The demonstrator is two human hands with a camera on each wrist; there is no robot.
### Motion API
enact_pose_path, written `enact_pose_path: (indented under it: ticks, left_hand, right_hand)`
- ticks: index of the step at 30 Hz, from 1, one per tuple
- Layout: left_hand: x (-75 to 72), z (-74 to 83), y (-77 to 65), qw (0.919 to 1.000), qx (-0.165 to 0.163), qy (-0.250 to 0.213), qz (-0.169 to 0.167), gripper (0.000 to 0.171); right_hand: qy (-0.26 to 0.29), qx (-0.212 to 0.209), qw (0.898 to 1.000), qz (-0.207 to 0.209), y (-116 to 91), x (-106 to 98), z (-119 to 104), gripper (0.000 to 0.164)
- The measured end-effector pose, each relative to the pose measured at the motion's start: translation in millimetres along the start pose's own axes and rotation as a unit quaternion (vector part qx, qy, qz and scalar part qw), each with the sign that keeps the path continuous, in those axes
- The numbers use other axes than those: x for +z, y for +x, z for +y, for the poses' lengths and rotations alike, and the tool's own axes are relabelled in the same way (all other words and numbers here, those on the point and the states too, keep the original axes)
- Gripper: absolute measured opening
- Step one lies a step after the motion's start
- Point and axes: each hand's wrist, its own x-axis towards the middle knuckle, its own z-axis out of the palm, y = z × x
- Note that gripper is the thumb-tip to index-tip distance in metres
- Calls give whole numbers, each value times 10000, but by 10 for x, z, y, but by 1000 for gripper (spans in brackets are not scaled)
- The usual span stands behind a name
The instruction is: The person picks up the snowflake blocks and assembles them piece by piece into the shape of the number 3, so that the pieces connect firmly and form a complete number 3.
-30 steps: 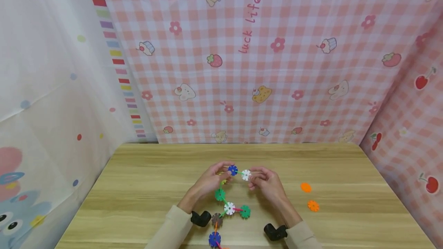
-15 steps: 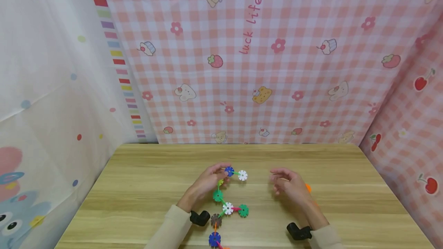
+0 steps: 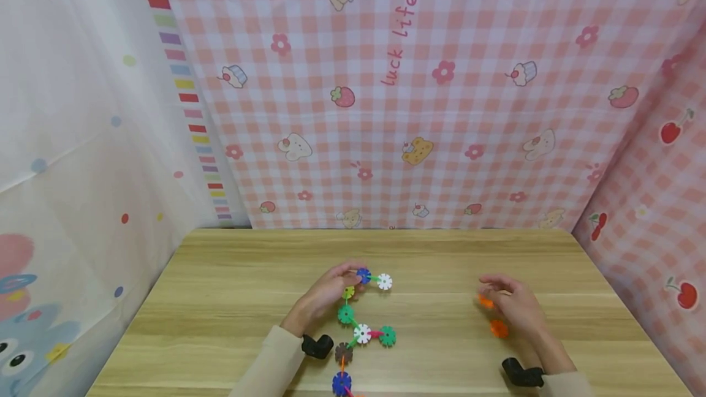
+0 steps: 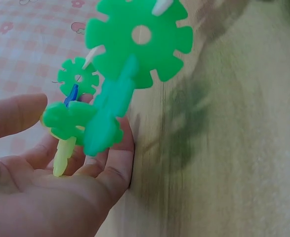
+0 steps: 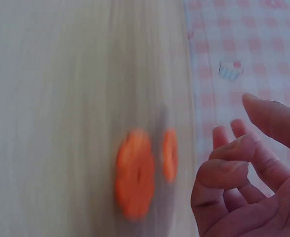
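Note:
My left hand (image 3: 331,290) holds a chain of notched plastic snowflake discs by its far end, thumb and fingers at the blue disc (image 3: 363,276). Beyond it a white disc (image 3: 384,282) sticks out to the right. From the hand the chain runs toward me through a yellow disc (image 3: 349,292), a green disc (image 3: 345,314), another white disc (image 3: 362,334) with a green side branch (image 3: 388,336), then a brown disc (image 3: 344,353). My right hand (image 3: 515,302), fingers loosely bent and holding nothing, hovers right by an orange disc (image 3: 485,301), partly covering it.
A second orange disc (image 3: 499,328) lies on the wooden table (image 3: 237,274), nearer to me. Another blue disc (image 3: 342,383) of the chain is near the bottom edge of the head view. A checked cloth (image 3: 485,109) hangs behind the table.
My right hand has let go of the white disc at the chain's end and moved right to the orange discs. The left hand keeps hold of the chain, shifting slightly left.

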Motion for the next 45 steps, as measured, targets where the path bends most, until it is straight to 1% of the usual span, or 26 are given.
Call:
enact_pose_path:
  ticks: [3, 7, 12, 16, 19, 22, 28, 32, 36, 40, 43, 45]
  left_hand:
    - [-1, -7, 4, 10000, -5, -12, -29, 39]
    - [-13, -34, 8, 9999, -22, -36, -118, 37]
    - [-39, -72, 5, 9996, 6, -154, -230, 38]
    - [-53, -75, 5, 9995, -5, -205, -255, 39]
    - [-57, -68, 3, 9995, 4, -193, -238, 39]
    - [-57, -53, -4, 9997, 8, -146, -192, 39]
    - [-38, -19, -18, 9999, -40, -95, -53, 37]
    - [-25, -3, -16, 9999, -70, -54, 48, 35]
    - [-17, 14, -20, 9996, -142, 108, 201, 34]
    - [-8, 33, -21, 9988, -196, 299, 346, 36]
    - [2, 41, -15, 9981, -181, 376, 451, 35]
    - [11, 42, -6, 9978, -164, 372, 517, 34]
  right_hand:
    - [-177, 25, 9998, -35, -12, -100, 69, 40]
    - [-304, 38, 9995, -100, -17, -178, 160, 42]
    - [-357, 45, 9991, -210, -14, -217, 233, 46]
    - [-521, 116, 9981, -308, 13, -233, 267, 50]
    - [-574, 145, 9978, -309, 40, -225, 276, 50]
    - [-612, 100, 9977, -256, 53, -201, 271, 47]
    - [-1028, -19, 9947, -49, 36, -157, 225, 37]
    - [-1177, -33, 9930, -76, 29, -143, 194, 35]
    - [-1151, 58, 9933, -111, 34, -130, 176, 34]
    - [-1117, 55, 9937, -94, 39, -118, 174, 29]
    - [-1147, -32, 9933, -101, 38, -107, 168, 24]
    - [-1012, 10, 9947, -157, 31, -89, 152, 22]
